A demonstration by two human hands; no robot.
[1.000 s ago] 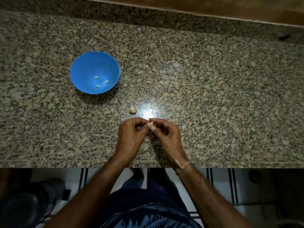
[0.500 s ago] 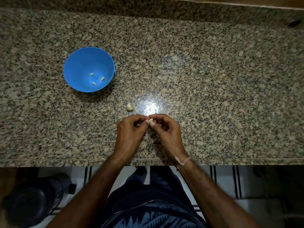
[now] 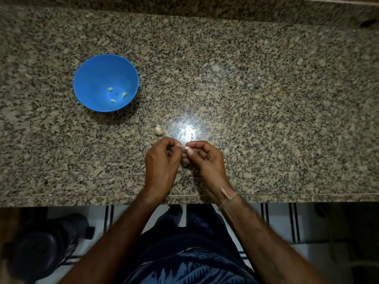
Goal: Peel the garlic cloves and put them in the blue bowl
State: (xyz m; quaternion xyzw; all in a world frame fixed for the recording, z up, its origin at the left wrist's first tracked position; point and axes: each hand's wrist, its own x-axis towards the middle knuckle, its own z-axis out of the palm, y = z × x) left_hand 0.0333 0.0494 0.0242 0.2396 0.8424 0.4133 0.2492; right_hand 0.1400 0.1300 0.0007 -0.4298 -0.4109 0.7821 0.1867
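A small pale garlic clove [image 3: 186, 148] sits between the fingertips of both hands, low over the granite counter near its front edge. My right hand [image 3: 206, 158] pinches it with thumb and forefinger. My left hand [image 3: 162, 158] has its fingers curled, the tips meeting the clove from the left. Just beyond my left hand lies a piece of unpeeled garlic [image 3: 159, 130] on the counter. The blue bowl [image 3: 94, 78] stands at the far left and holds three peeled cloves [image 3: 117, 94].
The speckled granite counter [image 3: 266, 103] stretches wide to the right, with a bright light reflection just beyond my hands. Its front edge runs right below my wrists. A dark round object [image 3: 39, 251] stands on the floor at lower left.
My hands stay together on the clove with only small finger shifts. The camera view has drifted slightly, so the bowl appears a little further left.
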